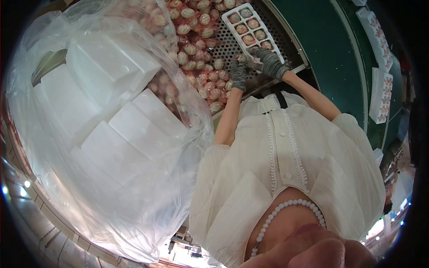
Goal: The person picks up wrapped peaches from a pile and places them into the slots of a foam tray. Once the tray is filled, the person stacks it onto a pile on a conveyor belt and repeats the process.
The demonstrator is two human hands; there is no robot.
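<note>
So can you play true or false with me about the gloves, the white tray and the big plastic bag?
1. Both hands wear grey gloves. True: the left hand and the right hand are both gloved.
2. The white tray is empty. False: several of its pockets hold wrapped round items.
3. The clear plastic bag holds white foam blocks. True.
4. The loose wrapped items lie on the green belt. False: they lie on a perforated metal surface.
5. The hands are far apart. False: they are close together at the tray's near end.
</note>
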